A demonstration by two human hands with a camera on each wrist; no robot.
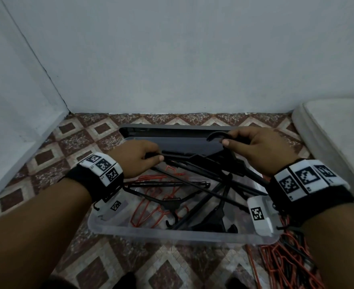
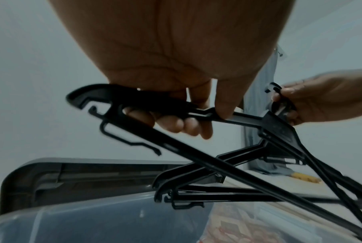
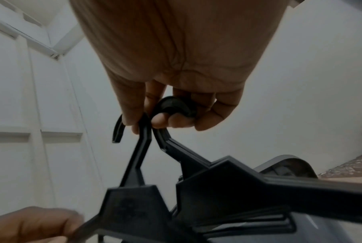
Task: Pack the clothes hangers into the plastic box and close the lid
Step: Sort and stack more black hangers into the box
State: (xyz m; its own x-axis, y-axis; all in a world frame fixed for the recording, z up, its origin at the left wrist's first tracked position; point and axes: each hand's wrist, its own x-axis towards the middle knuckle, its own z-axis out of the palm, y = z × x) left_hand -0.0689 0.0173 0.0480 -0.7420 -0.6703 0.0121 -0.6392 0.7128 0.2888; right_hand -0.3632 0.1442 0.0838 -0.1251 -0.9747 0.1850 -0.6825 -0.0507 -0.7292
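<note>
Head view, from the near edge outward: a heap of red and black hangers (image 1: 284, 265) lies on the tiled floor (image 1: 101, 265) at about five o'clock, just beside the clear plastic box (image 1: 178, 233), still waiting to be packed. Inside the box, red hangers (image 1: 151, 209) lie flat under a loose cross of black ones. Above the box both hands hold a bunch of black hangers (image 1: 209, 161): the left hand (image 1: 139, 158), at nine o'clock, has its fingers curled round one shoulder end, and the right hand (image 1: 257, 149), at two o'clock, pinches the hooks between thumb and fingertips; the right wrist view shows two hooks gathered there. The dark lid (image 1: 172, 138) stands at twelve o'clock behind the box, toward the wall (image 1: 172, 59). To do this step well, I would keep the hooks pinched together so the bunch stays aligned, turn it so its long side runs along the box's long side, and lower it flat onto the pile. The risk is an arm catching on the crossed hangers below or poking above the rim, which would stop the lid from seating.
</note>
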